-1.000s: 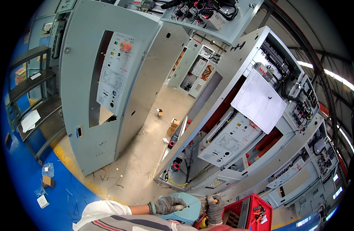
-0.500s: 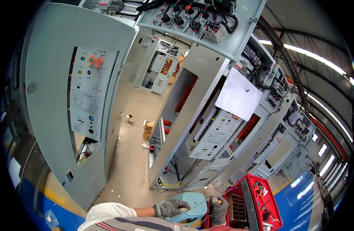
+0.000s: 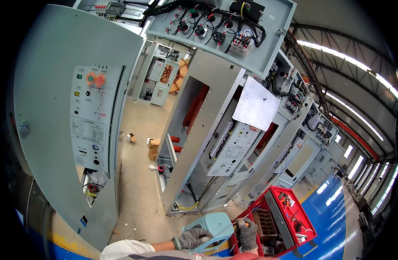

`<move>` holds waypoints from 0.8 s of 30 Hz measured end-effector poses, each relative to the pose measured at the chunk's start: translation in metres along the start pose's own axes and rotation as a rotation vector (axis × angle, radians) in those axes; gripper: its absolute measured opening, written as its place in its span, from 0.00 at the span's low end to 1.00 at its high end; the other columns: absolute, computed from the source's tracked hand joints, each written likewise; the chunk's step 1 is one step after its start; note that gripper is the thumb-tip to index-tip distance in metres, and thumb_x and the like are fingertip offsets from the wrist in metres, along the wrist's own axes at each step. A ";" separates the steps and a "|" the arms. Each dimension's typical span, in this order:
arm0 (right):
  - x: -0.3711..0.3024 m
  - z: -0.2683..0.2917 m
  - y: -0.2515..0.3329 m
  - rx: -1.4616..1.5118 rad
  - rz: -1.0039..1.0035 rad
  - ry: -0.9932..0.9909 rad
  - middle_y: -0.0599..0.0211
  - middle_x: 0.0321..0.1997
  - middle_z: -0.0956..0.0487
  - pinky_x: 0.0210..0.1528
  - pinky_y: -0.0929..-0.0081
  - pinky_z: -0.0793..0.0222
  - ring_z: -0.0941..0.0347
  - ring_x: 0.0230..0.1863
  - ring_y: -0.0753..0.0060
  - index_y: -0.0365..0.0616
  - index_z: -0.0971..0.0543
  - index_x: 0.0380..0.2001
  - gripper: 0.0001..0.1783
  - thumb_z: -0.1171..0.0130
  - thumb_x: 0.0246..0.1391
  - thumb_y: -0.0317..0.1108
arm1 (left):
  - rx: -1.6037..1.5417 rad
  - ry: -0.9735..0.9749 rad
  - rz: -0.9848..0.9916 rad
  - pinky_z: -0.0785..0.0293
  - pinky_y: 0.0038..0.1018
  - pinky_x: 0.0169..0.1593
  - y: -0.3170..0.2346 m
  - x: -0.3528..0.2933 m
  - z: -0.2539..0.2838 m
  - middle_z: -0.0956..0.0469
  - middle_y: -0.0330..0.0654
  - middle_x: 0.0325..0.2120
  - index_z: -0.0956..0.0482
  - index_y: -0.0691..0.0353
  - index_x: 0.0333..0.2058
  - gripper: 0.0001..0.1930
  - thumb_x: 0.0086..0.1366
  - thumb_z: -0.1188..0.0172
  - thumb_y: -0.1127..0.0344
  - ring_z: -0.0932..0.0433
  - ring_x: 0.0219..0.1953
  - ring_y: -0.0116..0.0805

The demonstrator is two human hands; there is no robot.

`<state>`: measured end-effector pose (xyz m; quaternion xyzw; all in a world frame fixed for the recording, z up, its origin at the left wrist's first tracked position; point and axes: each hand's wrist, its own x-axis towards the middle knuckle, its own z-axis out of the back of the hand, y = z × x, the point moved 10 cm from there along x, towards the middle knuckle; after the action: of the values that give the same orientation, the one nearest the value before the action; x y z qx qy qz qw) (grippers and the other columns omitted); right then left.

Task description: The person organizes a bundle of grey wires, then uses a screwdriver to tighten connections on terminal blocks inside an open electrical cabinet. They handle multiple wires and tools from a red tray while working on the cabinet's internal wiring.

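The grey-gloved left hand [image 3: 193, 238] pinches a thin grey wire [image 3: 224, 229] over the light-blue plastic stool [image 3: 214, 221], apparently holding it straight toward the curled, grey-gloved right hand [image 3: 246, 234], whose grip I cannot tell.

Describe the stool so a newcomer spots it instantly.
Find the tall grey cabinet bearing a white sheet. Lower in the picture, left of the red tool cart, the stool shows between left hand and right hand. Its pale blue colour contrasts with the cart's red.

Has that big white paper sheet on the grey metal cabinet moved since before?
No: the white paper sheet stays at the upper end of the pale rectangular control panel; only the camera's view shifted.
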<state>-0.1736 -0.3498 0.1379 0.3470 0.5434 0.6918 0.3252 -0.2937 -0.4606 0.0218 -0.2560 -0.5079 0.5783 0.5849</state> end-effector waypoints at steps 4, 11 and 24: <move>0.000 0.001 -0.007 0.013 -0.008 0.016 0.72 0.16 0.28 0.16 0.85 0.36 0.34 0.13 0.83 0.38 0.22 0.26 0.13 0.42 0.49 0.40 | 0.004 -0.026 0.061 0.29 0.26 0.43 -0.002 -0.006 0.005 0.21 0.40 0.32 0.22 0.56 0.41 0.15 0.60 0.44 0.54 0.23 0.35 0.31; -0.004 -0.022 -0.027 -0.047 -0.052 0.150 0.73 0.16 0.28 0.17 0.85 0.38 0.33 0.15 0.84 0.38 0.21 0.26 0.15 0.42 0.50 0.42 | -0.065 0.048 0.084 0.30 0.28 0.45 -0.029 -0.003 -0.004 0.22 0.43 0.34 0.23 0.55 0.43 0.16 0.61 0.45 0.54 0.24 0.38 0.33; 0.003 0.024 -0.054 -0.022 -0.076 0.083 0.71 0.11 0.30 0.15 0.83 0.40 0.35 0.11 0.82 0.36 0.25 0.18 0.12 0.41 0.45 0.35 | -0.076 0.323 0.010 0.28 0.26 0.38 -0.045 0.020 -0.062 0.24 0.41 0.26 0.28 0.54 0.48 0.18 0.67 0.56 0.52 0.25 0.28 0.28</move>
<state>-0.1510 -0.3239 0.0892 0.2936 0.5614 0.6987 0.3324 -0.2236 -0.4327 0.0464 -0.3700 -0.4276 0.5130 0.6458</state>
